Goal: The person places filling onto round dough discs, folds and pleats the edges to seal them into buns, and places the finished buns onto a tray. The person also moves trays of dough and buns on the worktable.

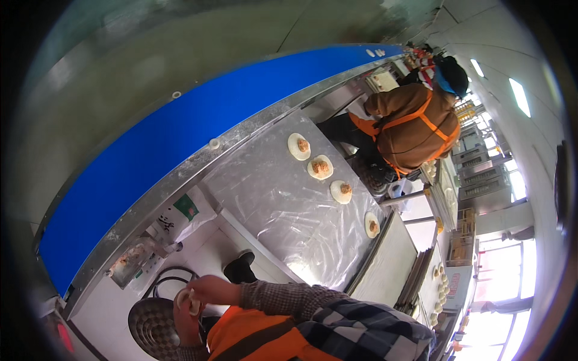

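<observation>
Long blue conveyor belt (150, 150) up top, plastic-covered steel tabletop (283, 204) carrying four filled dough rounds (320, 167); low in frame, left hand (180, 316) and right hand (201, 289) cupped closed round pale dough wrapper (191, 304) — looks soft, light, tear-prone; best pinched gently at rim

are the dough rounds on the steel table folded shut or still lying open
Open: the four dough rounds lie flat on the plastic-covered table, each showing its filling on top.

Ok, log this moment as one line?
hands: together, pinching pale round dough piece | plastic-covered steel table: four filled dough rounds | blue conveyor belt: behind
</observation>
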Action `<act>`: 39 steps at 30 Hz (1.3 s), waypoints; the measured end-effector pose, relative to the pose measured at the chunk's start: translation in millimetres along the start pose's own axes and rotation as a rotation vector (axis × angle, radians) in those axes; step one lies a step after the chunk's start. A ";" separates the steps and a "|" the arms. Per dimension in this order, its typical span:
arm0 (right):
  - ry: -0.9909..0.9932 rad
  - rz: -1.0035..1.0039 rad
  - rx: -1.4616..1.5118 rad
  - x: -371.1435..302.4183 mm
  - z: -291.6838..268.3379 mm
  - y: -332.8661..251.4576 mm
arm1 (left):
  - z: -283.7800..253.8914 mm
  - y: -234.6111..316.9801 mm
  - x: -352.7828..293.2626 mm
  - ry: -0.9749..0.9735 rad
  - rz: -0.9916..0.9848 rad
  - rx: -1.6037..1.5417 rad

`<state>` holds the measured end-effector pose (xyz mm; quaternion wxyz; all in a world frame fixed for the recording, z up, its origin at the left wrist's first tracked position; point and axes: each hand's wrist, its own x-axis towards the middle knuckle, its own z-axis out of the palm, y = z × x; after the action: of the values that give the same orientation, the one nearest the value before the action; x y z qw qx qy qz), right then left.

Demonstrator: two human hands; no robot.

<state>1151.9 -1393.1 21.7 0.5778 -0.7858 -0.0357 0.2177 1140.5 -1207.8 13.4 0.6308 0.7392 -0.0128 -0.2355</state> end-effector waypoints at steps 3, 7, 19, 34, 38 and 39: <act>-0.236 -0.133 -0.366 22.8 64.6 -25.8 | -58.7 -17.2 -32.0 0.050 -0.454 -0.352; -0.114 -0.095 -0.197 40.3 169.8 -56.8 | -135.9 -51.7 -91.3 0.097 -0.399 -0.142; -0.587 -0.225 -0.220 252.0 329.8 -9.6 | -273.9 -213.7 -173.5 1.005 -0.054 -1.145; -0.027 0.787 -0.134 644.7 372.7 443.3 | -278.3 -386.5 -78.3 2.129 -0.610 -0.155; -0.119 0.770 -0.199 672.3 374.5 474.1 | -287.1 -423.2 -46.2 2.013 -0.713 -0.149; -0.102 0.791 -0.180 676.0 374.4 479.7 | -287.9 -428.7 -41.3 1.997 -0.725 -0.147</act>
<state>1524.9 -1009.2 -713.7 0.3758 -0.7745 0.2217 0.4580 1089.4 -840.7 -348.5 0.2910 0.5172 0.7455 0.3036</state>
